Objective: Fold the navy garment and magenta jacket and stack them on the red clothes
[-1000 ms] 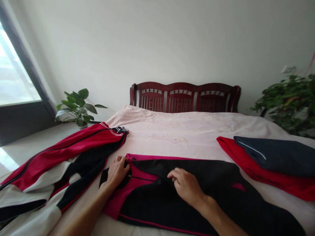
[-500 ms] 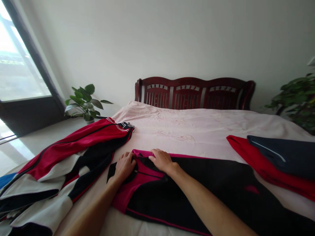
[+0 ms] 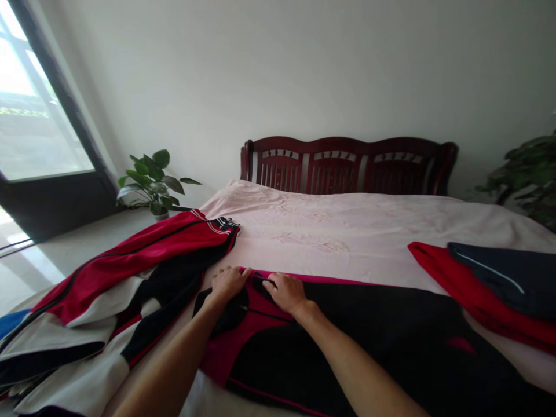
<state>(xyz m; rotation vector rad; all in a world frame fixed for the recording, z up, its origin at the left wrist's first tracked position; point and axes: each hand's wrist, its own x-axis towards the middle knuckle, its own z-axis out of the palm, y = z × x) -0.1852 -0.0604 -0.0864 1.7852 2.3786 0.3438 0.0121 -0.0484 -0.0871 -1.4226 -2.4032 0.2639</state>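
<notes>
At ten o'clock a glass door [image 3: 39,98] in a dark frame glows with daylight, and just right of it a green potted plant [image 3: 154,182] stands on the pale floor [image 3: 39,272]. At nine o'clock a red, black and white sports garment [image 3: 130,272] lies in a loose heap on the edge of the bed [image 3: 339,231], its striped cuff pointing toward eleven o'clock.

Near six o'clock the left hand [image 3: 229,284] rests on the top edge of a black and magenta jacket [image 3: 347,341], its fingers [image 3: 230,272] spread and released, not clenched, with a black flap of cloth [image 3: 221,310] under the palm. Just beside it, the right hand [image 3: 289,292] lies on the same jacket, its fingers [image 3: 271,284] bent over a dark fold; whether they are gripping it, I cannot tell. The jacket lies flat on the pale pink bedcover, spreading toward four o'clock.

At twelve o'clock a slatted dark red wooden headboard [image 3: 347,165] stands against the white wall [image 3: 278,69]. At three o'clock a navy garment [image 3: 495,278] lies on a red garment [image 3: 456,301], and at two o'clock a leafy plant [image 3: 527,174] meets the picture's edge
</notes>
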